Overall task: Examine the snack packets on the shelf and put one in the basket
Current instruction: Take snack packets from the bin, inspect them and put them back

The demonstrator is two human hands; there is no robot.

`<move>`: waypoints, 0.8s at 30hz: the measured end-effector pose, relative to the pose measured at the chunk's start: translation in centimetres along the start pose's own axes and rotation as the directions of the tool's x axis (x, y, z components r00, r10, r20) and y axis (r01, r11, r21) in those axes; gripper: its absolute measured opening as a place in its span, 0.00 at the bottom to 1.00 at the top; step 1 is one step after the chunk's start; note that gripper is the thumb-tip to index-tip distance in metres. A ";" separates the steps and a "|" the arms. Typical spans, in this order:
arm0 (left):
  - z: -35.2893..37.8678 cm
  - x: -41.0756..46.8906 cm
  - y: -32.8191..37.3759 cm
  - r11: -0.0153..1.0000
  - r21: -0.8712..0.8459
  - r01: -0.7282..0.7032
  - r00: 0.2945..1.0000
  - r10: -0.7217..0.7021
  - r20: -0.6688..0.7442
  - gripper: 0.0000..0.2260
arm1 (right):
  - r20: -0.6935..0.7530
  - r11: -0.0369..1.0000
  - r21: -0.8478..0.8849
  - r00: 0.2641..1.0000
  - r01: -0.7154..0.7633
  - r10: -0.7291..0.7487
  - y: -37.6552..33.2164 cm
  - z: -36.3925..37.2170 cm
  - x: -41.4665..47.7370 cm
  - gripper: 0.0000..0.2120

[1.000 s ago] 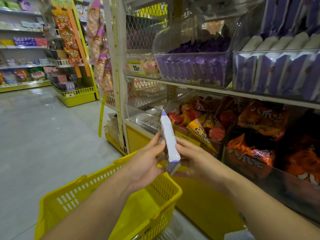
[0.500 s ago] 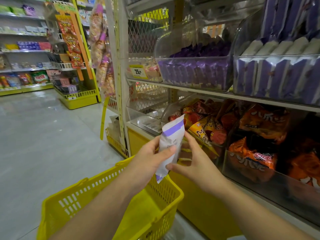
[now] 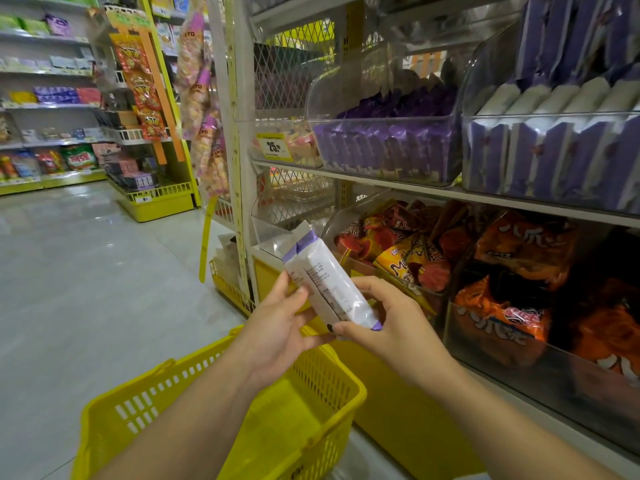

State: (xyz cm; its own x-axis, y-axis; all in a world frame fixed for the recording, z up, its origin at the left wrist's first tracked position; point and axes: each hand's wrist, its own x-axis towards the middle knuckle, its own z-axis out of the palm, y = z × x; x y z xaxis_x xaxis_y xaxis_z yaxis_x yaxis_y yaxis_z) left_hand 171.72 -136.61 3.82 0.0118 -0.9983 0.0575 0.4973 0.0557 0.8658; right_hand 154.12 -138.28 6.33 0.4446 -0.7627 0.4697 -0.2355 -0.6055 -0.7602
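Note:
A white snack packet (image 3: 325, 282) with purple ends is held tilted in front of the shelf, its printed back facing me. My left hand (image 3: 277, 327) grips its left edge with fingers and thumb. My right hand (image 3: 384, 323) pinches its lower right end. Below both forearms hangs a yellow plastic basket (image 3: 311, 410), with nothing visible inside. More white-and-purple packets (image 3: 554, 147) stand in a clear bin on the upper shelf at right.
Clear bins hold purple packets (image 3: 388, 143) on the upper shelf and orange and red snack bags (image 3: 512, 271) on the lower one. A white shelf post (image 3: 239, 168) stands left of the bins. Grey tiled aisle floor (image 3: 86, 289) stretches left toward further shelves.
The packet has been turned from edge-on and upright to tilted, with its printed back facing me. Both hands shifted their grip on it and stayed in front of the lower shelf.

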 end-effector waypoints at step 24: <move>0.3 0.0 0.8 0.991 0.102 -0.082 0.988 0.095 -0.124 0.15 | 0.356 0.584 0.640 0.866 -0.500 0.351 1.7 -1.2 1.3 0.19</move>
State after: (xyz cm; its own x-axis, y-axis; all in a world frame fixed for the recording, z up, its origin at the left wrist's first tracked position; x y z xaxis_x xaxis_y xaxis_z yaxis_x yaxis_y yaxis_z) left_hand 171.87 -136.53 4.67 0.1666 -0.9830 0.0769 0.4032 0.1391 0.9045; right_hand 153.29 -140.57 6.22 0.6105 -0.7918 -0.0199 0.1929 0.1730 -0.9659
